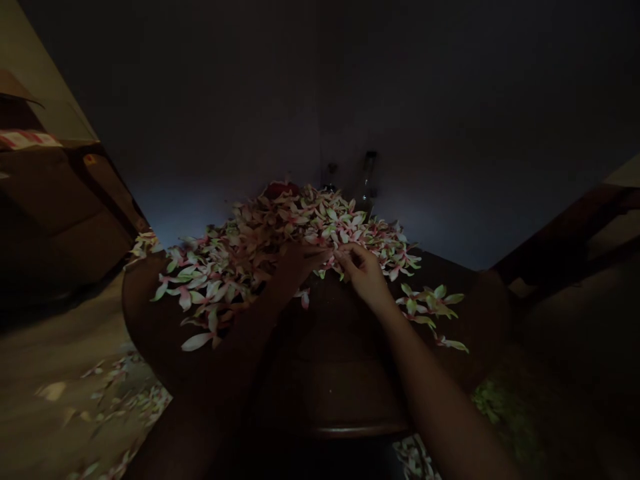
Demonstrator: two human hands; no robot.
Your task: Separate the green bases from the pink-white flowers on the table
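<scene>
My left hand [301, 261] is in deep shadow at the front of a heap of pink and white flowers [330, 220] with green-tipped petals. Its fingers reach toward my right hand [363, 268] and look pressed together. The right thumb and fingertips are pinched, meeting the left fingertips just above the table [320, 373]. Petals show right below both sets of fingertips. What lies between the fingers is too small and dark to make out. A single loose flower [305, 298] rests on the dark tabletop below my left hand.
Behind the heap stand a glass bottle [369, 183] and a dark red object [281, 189], near a wall corner [320, 120]. A few flowers [430, 303] lie apart at the right. More flowers [145, 403] are on the floor at lower left. A brown bulky object [55, 207] stands at far left.
</scene>
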